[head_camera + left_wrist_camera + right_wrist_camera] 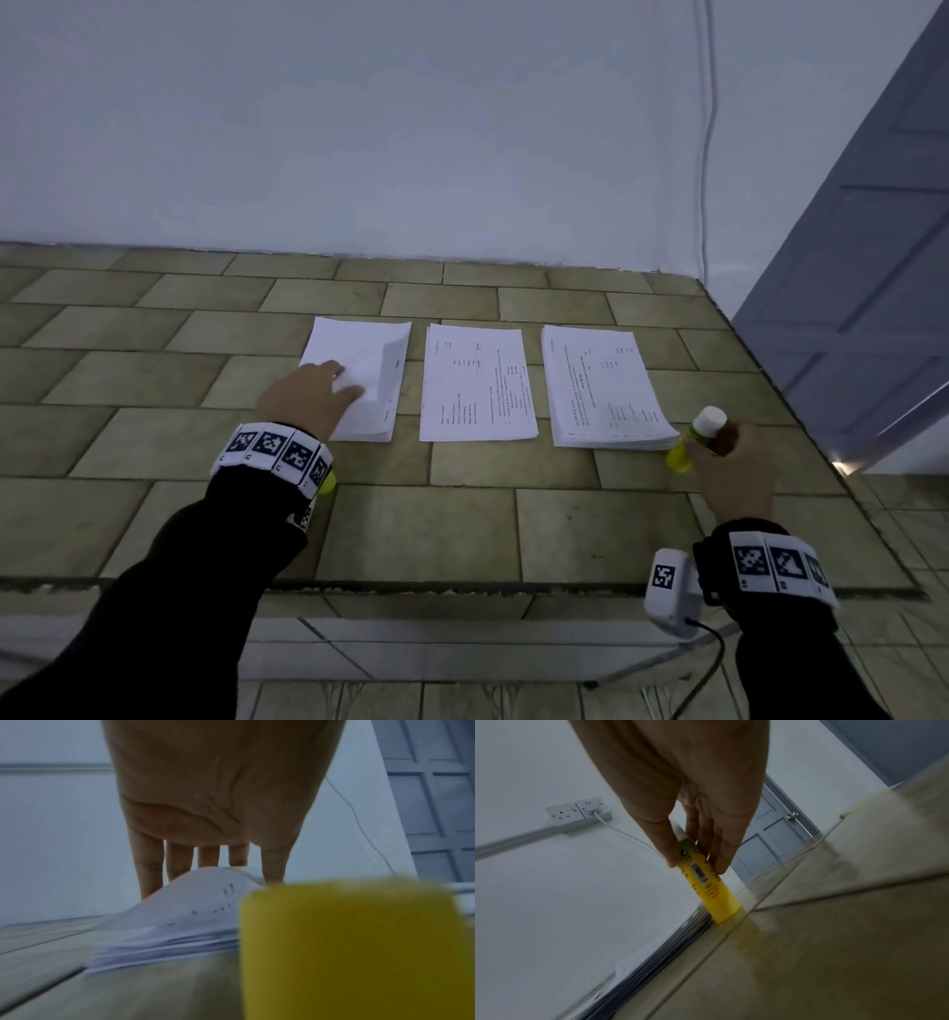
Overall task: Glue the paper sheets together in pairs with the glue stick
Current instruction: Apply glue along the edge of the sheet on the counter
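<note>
Head view. Tiled counter (462, 529) against a pale wall (359, 128); a grey panelled door (873, 288) at right. Three lots of paper in a row: left stack (380, 354), blank side up, top sheet bowed upward; middle sheet (477, 385), printed, lying flat; right stack (601, 390), printed, thick. Left hand (313, 395) lies on the near left corner of the left stack, fingers extended and spread over the top sheet. A yellow cap (327, 482) shows just under the left wrist band. Right hand (729, 473) pinches a glue stick (694, 437), yellow body with white tip showing, tilted, its base on the counter just beside the near right corner of the right stack. Both wrists wear marker-patterned bands over dark sleeves.

Left wrist view. Left hand (213, 801) seen from beneath, fingers (150, 870) straight, tips on the arched top sheet of the left stack (180, 923). Yellow cap (347, 949), blurred, upright on the counter in the near foreground.

Right wrist view. Right hand (680, 780) holds the glue stick (711, 882) between thumb and fingers, above the barcode label. Base touches the counter (834, 943) at the edge of the right stack (654, 959). Wall socket (577, 815) with a white cable plugged in; door with round knob behind.
</note>
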The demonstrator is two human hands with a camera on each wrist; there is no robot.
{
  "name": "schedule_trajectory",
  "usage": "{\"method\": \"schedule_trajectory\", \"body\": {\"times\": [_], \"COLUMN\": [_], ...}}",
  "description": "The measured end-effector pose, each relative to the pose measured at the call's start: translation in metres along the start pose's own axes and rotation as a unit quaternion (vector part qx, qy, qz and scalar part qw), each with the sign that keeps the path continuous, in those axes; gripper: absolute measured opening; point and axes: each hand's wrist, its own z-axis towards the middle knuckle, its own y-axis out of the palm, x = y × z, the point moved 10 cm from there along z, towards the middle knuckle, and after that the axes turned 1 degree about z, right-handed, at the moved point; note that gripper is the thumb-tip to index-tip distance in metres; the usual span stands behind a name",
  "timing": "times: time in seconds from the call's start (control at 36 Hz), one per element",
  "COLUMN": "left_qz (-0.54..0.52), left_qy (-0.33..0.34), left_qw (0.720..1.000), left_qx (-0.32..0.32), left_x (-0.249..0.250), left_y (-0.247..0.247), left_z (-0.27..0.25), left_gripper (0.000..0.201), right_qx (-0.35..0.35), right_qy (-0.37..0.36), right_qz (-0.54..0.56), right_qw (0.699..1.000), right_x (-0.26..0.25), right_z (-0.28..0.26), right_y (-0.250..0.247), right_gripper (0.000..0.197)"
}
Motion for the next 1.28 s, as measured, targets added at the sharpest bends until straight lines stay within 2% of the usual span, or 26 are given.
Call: {"method": "schedule_trajectory", "body": {"times": [0.11,0.19,0.28,0.33,0.47,0.58,0.67,0.78,0.94,1.06,1.14,1.17,1.28], "left_qz": [-0.080,-0.126,-0.152,-0.142,-0.059,0.017,0.061,0.102,0.117,0.063,0.035,0.034,0.047], "left_qy": [0.026,0.130,0.234,0.274,0.347,0.370,0.373,0.366,0.368,0.315,0.245,0.226,0.206], "left_qw": [0.993,0.978,0.959,0.951,0.933,0.914,0.903,0.899,0.892,0.924,0.958,0.965,0.973], "left_qx": [0.084,0.108,0.045,-0.015,-0.078,-0.165,-0.204,-0.217,-0.236,-0.209,-0.148,-0.132,-0.095], "left_x": [0.013,0.042,0.073,0.089,0.113,0.116,0.111,0.102,0.094,0.084,0.072,0.070,0.064], "left_y": [-0.036,-0.051,-0.041,-0.025,0.017,0.054,0.071,0.083,0.093,0.085,0.082,0.083,0.093], "left_z": [-0.020,-0.040,-0.064,-0.081,-0.118,-0.140,-0.149,-0.152,-0.155,-0.150,-0.140,-0.138,-0.130], "left_gripper": [0.051,0.050,0.053,0.065,0.075,0.086,0.084,0.061,0.070,0.085,0.115,0.119,0.110], "right_qx": [-0.012,-0.025,-0.041,-0.050,-0.062,-0.082,-0.125,-0.195,-0.277,-0.290,-0.288,-0.288,-0.295], "right_qy": [-0.012,-0.017,-0.024,-0.024,-0.031,-0.054,-0.073,-0.105,-0.141,-0.154,-0.154,-0.154,-0.175], "right_qz": [-0.013,-0.020,-0.019,-0.014,0.004,0.016,0.041,0.059,0.043,0.027,0.012,0.009,-0.017], "right_qw": [1.000,0.999,0.999,0.998,0.998,0.995,0.989,0.973,0.949,0.944,0.945,0.945,0.939], "right_x": [-0.003,-0.003,-0.004,-0.004,-0.005,-0.012,-0.023,-0.040,-0.058,-0.067,-0.073,-0.075,-0.086], "right_z": [0.000,0.000,0.001,0.001,-0.001,-0.008,-0.014,-0.026,-0.051,-0.063,-0.070,-0.073,-0.084], "right_y": [0.001,0.003,0.007,0.010,0.014,0.019,0.028,0.042,0.066,0.077,0.088,0.093,0.113], "right_gripper": [0.042,0.041,0.041,0.042,0.052,0.051,0.043,0.036,0.031,0.033,0.031,0.030,0.030]}}
